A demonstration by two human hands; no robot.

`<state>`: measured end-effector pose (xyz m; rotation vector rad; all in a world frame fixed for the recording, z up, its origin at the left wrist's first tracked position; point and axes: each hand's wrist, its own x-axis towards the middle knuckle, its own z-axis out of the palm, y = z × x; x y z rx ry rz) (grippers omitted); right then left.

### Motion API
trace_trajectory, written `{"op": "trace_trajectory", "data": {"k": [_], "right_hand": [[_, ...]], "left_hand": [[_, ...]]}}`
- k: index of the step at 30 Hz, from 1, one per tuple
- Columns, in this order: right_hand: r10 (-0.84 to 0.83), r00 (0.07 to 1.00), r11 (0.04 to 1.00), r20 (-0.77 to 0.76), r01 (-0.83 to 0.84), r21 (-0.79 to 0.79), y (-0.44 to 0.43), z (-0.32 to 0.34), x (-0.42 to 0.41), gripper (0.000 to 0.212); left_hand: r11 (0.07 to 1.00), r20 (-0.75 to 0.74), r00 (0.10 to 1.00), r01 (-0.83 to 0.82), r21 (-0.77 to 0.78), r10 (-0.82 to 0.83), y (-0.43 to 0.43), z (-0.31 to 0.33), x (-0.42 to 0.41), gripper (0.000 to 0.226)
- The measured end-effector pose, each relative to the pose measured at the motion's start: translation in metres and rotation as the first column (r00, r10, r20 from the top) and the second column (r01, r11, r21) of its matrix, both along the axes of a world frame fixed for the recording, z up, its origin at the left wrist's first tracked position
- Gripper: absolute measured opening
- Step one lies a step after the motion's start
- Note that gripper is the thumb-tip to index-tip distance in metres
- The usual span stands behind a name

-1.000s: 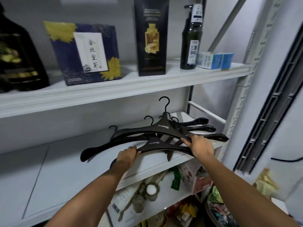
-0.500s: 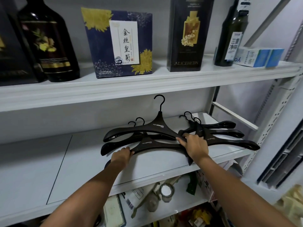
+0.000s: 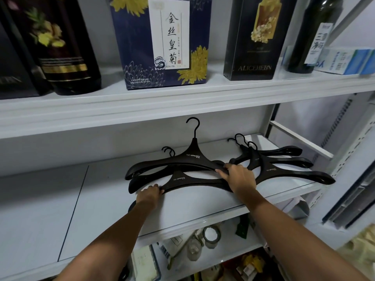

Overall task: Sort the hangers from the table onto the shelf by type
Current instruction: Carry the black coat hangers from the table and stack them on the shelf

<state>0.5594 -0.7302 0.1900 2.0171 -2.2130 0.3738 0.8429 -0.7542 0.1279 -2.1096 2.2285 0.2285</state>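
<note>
Head view: the front hanger (image 3: 178, 179) lies low on the middle shelf (image 3: 97, 199), just in front of the left pile of hangers (image 3: 192, 157), which bears the same printed mark. A second group of hangers (image 3: 284, 169) fans out to the right. Risk, as judged: the two groups meet beneath the right hand (image 3: 240, 177), so a careless push could tangle their arms or hooks and blur the sorting. The shelf looks smooth, so a hanger released askew could slide toward the front edge. Grip: the left hand (image 3: 150, 194) has its fingers curled round the front hanger's left arm. The right hand closes over its right arm, fingertips touching the pile behind.
</note>
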Motion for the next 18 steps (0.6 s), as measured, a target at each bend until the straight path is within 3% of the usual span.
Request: {"op": "trace_trajectory", "data": {"k": [12,18], "right_hand": [[0.020,1.000,0.999,-0.002,-0.020,0.029,-0.004,-0.008,0.001,0.047],[0.042,0.999,0.999,-0.010,-0.042,0.035,-0.010,-0.008,-0.008,0.047]], "left_hand": [[0.997,0.036,0.997,-0.065,-0.045,0.066,-0.006,-0.002,-0.005,0.042],[0.990,0.116,0.993,0.023,-0.139,-0.007,-0.001,-0.001,-0.008,0.042]]}}
